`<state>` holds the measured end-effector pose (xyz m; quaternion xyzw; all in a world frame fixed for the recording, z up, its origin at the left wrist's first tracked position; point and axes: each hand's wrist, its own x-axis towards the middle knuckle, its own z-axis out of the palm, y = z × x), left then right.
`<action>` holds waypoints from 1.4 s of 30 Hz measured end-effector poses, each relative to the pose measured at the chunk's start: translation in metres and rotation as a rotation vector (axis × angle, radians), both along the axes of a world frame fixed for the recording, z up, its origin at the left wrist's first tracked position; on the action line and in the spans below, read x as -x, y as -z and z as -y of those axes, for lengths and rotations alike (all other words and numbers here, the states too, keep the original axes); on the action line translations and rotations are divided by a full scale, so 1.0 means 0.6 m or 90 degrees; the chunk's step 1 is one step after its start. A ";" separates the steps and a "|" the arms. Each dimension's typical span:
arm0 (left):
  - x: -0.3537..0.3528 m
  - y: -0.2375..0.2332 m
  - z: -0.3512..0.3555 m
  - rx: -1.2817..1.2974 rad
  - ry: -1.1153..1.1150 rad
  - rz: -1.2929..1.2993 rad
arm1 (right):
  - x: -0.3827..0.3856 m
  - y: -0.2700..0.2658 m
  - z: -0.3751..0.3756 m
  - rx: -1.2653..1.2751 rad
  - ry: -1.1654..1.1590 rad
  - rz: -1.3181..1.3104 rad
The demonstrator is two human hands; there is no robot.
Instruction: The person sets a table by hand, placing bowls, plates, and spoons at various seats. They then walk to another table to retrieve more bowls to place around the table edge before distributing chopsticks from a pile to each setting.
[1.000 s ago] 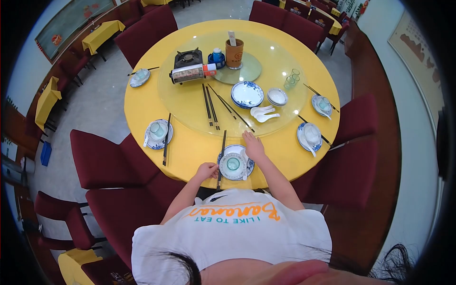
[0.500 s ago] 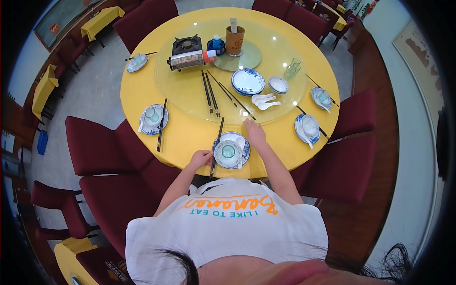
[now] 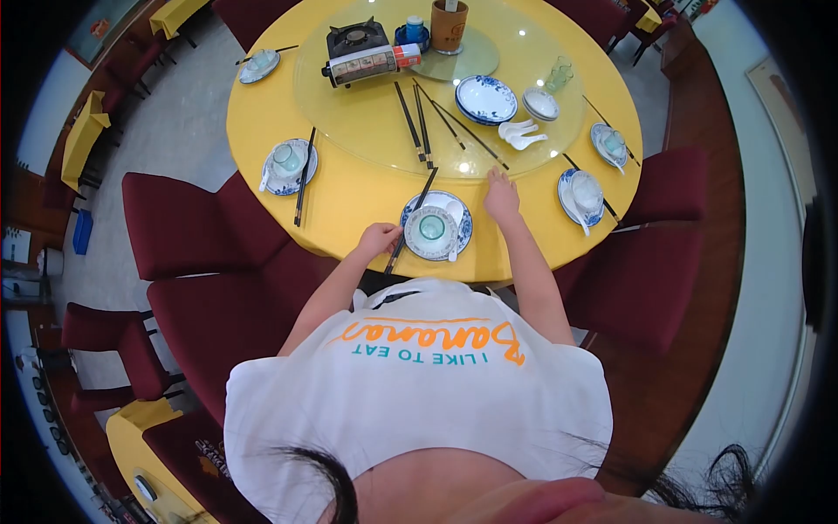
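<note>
A place setting lies at the near edge of the round yellow table [image 3: 358, 196]: a blue-and-white plate [image 3: 459, 216] with a small bowl, a glass cup [image 3: 430, 228] and a white spoon. Black chopsticks [image 3: 410, 224] lie along its left side. My left hand [image 3: 378, 238] rests on the table by the near end of the chopsticks, fingers curled; whether it grips them I cannot tell. My right hand [image 3: 501, 196] lies flat and spread on the table, right of the plate, near the glass turntable's [image 3: 367, 118] edge.
On the turntable are a portable gas stove [image 3: 360, 51], loose chopsticks [image 3: 417, 118], stacked plates [image 3: 485, 99], bowls [image 3: 541, 103], spoons [image 3: 520, 133] and a brown holder [image 3: 449, 24]. Other settings ring the table. Dark red chairs [image 3: 183, 227] surround it.
The view has shifted so the table sits higher in frame. My right hand has slid a little to the right of the plate. My left hand stays by the chopsticks.
</note>
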<state>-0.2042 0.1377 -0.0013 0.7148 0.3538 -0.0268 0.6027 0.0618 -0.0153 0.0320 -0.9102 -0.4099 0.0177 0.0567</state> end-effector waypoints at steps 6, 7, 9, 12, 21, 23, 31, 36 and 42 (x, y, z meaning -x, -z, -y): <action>-0.002 0.007 -0.001 -0.021 -0.009 -0.003 | 0.005 0.011 -0.025 -0.056 -0.014 -0.028; -0.002 0.003 -0.002 -0.018 -0.002 -0.014 | 0.016 -0.002 -0.038 -0.069 -0.047 -0.046; -0.001 -0.005 -0.001 -0.010 0.011 -0.038 | 0.041 -0.028 -0.067 -0.089 -0.125 -0.068; -0.001 0.008 0.001 -0.022 -0.017 -0.001 | 0.076 -0.038 -0.114 -0.111 -0.201 -0.091; 0.001 0.009 0.004 -0.072 -0.016 0.000 | 0.074 -0.054 -0.182 0.074 -0.181 -0.099; 0.000 0.006 0.003 -0.083 -0.005 -0.011 | 0.050 -0.038 -0.176 0.057 -0.193 -0.047; 0.000 0.014 0.003 -0.054 0.003 0.007 | -0.007 -0.029 -0.121 0.033 -0.168 0.032; 0.003 0.000 0.016 0.074 -0.040 -0.009 | 0.017 -0.004 -0.098 0.002 -0.237 0.008; 0.007 0.005 0.023 0.118 -0.028 0.000 | 0.053 0.015 -0.064 -0.070 -0.200 -0.004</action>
